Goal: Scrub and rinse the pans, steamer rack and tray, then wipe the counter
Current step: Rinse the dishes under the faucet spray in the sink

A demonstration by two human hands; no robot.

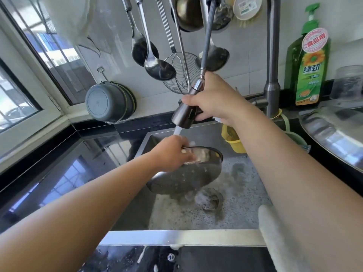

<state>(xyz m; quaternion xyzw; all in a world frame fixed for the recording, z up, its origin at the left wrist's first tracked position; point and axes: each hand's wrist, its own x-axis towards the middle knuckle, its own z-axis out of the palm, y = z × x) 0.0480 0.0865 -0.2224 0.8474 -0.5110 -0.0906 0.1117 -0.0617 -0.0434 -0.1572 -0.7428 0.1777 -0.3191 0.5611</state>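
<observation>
My left hand [173, 152] grips the rim of a round steel pan [188, 177], tilted on its side above the sink [239, 193]. My right hand [214, 99] holds the pull-out spray head [184, 114] on its grey hose above the pan. Water streams from the spray head onto my left hand and the pan's rim. The sink floor is covered in suds around the drain [210, 199].
Ladles and a wire skimmer [180, 75] hang on the wall behind. A grey pot [106, 103] hangs at the left. The tap column [273, 75], green dish soap bottle [308, 61] and a large steel lid [334, 130] stand right. A pale cloth [275, 232] drapes over the sink's right edge.
</observation>
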